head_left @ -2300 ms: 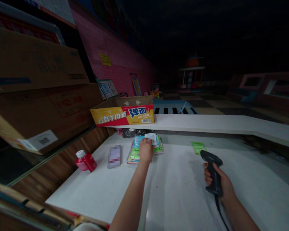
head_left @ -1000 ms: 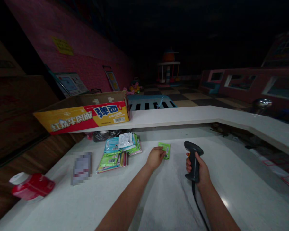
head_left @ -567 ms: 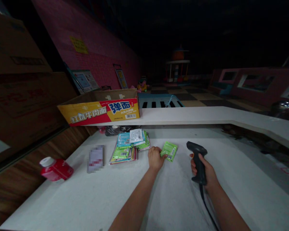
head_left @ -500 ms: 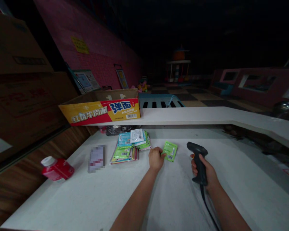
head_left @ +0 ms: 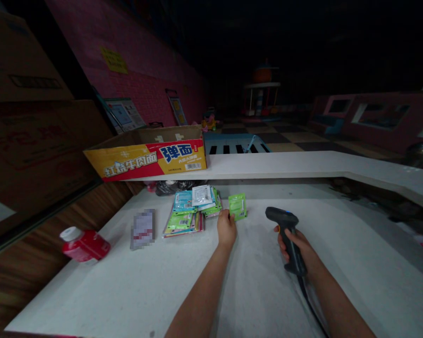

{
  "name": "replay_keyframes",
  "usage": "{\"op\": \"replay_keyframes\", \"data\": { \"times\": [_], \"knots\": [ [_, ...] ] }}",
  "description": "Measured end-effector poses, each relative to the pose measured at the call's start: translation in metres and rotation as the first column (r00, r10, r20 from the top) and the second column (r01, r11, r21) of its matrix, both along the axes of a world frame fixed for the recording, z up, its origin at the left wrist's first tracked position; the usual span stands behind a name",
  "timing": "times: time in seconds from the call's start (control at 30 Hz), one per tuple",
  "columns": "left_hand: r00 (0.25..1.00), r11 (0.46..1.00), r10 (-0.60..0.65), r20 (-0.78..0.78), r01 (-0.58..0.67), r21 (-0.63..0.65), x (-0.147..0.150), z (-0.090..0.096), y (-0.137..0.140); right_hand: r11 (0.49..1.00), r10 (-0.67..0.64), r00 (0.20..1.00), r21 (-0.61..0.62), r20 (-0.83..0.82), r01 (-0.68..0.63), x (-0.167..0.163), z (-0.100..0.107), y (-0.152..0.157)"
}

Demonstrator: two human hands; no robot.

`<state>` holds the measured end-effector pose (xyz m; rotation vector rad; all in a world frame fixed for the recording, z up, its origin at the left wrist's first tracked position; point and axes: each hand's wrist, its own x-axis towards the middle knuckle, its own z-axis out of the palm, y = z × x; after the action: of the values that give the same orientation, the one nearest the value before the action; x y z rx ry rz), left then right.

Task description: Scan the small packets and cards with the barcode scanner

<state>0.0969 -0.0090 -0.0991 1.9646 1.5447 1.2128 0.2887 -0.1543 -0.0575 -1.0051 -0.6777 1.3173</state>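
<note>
My left hand point(head_left: 227, 229) pinches a small green packet point(head_left: 237, 206) by its lower left corner, just right of the packet pile. In my right hand point(head_left: 299, 248) is a black barcode scanner point(head_left: 292, 239), its head pointing left toward the green packet. Its cable point(head_left: 312, 307) runs down to the bottom edge of the view. The pile of flat packets point(head_left: 183, 220) in green, blue and other colours lies on the white counter point(head_left: 127, 291), with a white packet point(head_left: 201, 195) on top.
A red bottle with a white cap point(head_left: 86, 245) lies at the left, near a blurred rectangular object point(head_left: 143, 229). On the raised white shelf point(head_left: 275, 164) behind sits an open noodle carton point(head_left: 151, 155). Large brown cartons point(head_left: 38, 145) stand at far left. A black plastic bag point(head_left: 172, 187) lies under the shelf.
The green packet has moved left and slightly up with my left hand, coming closer to the pile and more upright. The scanner has shifted a little left, and a blue light now shows on it.
</note>
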Motion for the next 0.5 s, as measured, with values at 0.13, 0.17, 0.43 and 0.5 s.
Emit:
{"op": "replay_keyframes", "data": {
  "times": [0.13,0.17,0.43,0.5],
  "knots": [
    [1.000,1.000,-0.010,0.020,0.010,-0.026,0.0017,-0.0005,0.0005,0.998,0.061,0.996,-0.018,0.073,-0.060,-0.0075,0.0023,-0.0056],
    [1.000,1.000,-0.003,0.023,0.004,-0.030,0.0021,-0.0005,0.0004,0.997,0.072,0.994,-0.019,0.084,-0.071,-0.0083,0.0021,-0.0063],
    [0.998,0.997,0.048,-0.033,-0.050,-0.062,0.0038,0.0003,0.0009,0.997,0.078,0.989,-0.023,0.126,-0.076,-0.0068,-0.0006,-0.0056],
    [0.998,0.997,0.049,-0.032,-0.051,-0.061,0.0038,-0.0001,0.0010,0.997,0.072,0.990,-0.019,0.125,-0.070,-0.0064,-0.0010,-0.0059]
  ]
}}
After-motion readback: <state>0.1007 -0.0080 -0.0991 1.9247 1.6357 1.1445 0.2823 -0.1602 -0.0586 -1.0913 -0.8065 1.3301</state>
